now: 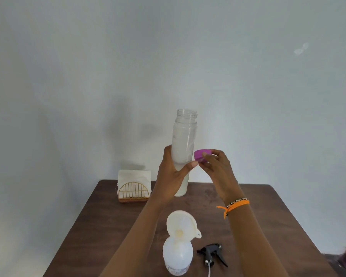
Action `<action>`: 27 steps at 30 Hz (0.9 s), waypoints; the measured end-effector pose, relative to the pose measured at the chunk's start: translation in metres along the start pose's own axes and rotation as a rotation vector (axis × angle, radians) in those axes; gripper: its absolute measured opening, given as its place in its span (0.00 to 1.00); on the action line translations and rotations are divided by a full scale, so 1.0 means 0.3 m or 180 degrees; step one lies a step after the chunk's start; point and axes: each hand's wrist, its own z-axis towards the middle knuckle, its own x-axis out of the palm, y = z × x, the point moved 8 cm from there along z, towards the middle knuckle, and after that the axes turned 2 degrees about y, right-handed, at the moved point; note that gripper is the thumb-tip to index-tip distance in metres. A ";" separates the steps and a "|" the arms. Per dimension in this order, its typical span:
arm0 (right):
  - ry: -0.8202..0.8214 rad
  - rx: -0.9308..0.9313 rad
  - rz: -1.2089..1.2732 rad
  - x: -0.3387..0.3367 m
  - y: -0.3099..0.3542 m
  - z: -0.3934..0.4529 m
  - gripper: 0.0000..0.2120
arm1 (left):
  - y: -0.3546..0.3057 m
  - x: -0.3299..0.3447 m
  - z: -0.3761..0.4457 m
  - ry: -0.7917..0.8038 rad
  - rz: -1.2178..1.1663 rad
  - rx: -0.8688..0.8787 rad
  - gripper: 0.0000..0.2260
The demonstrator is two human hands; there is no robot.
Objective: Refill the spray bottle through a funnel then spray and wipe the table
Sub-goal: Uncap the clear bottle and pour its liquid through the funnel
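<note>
My left hand (pixel 171 176) grips a tall clear water bottle (pixel 185 136) upright above the table, its mouth uncapped and pale liquid in its lower part. Beside it, my right hand (pixel 216 166) pinches the purple cap (pixel 201 154), held apart from the bottle. Near the front edge stands the white spray bottle (pixel 177 256) with a white funnel (pixel 181 223) tilted in its neck. Its black trigger sprayer head (pixel 212 253) lies on the table to the right, detached, with its tube trailing toward me.
A gold wire holder with white napkins (pixel 133 186) stands at the back left corner of the dark brown table (pixel 258 226). A plain wall rises close behind. An orange wristband is on my right wrist.
</note>
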 end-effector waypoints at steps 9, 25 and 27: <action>-0.0656 0.1074 -0.1832 -0.224 -0.426 -0.064 0.11 | 0.114 -0.017 -0.014 -0.0044 0.0307 -0.0421 0.27; -0.0352 0.1930 -0.3477 -0.354 -0.810 -0.154 0.09 | 0.309 -0.016 -0.058 0.0022 0.0199 -0.0833 0.25; -0.0359 0.1986 -0.3505 -0.364 -0.834 -0.156 0.08 | 0.322 -0.015 -0.058 0.0008 0.0194 -0.0855 0.25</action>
